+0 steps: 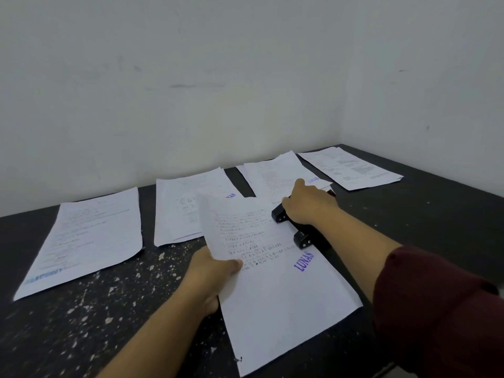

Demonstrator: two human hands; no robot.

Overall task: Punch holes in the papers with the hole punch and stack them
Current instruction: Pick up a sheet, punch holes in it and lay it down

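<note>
The right hand (309,204) lies over the top of the black punch (301,227), fingers curled down around its lever, as if pressing or about to press. The left hand (215,271) pinches the left edge of a sheet (272,282), thumb on top and fingers beneath, with that edge lifted a little off the table (109,309). The sheet's right edge sits in the punch's mouth, beside a blue stamp (304,261); a staple shows at its near corner, so it may be more than one page.

Beyond the hands, four more lots of papers lie in a row by the wall: one at far left (81,241), one behind the held sheet (180,211), one behind the punch (272,175), one at far right (351,167). Whether any bears holes cannot be told.

The step in hand looks like the punching of this sheet. Next would call for a firm press down, the left hand keeping the edge square and fully seated, then drawing the sheet out leftward and laying it on a pile.
</note>
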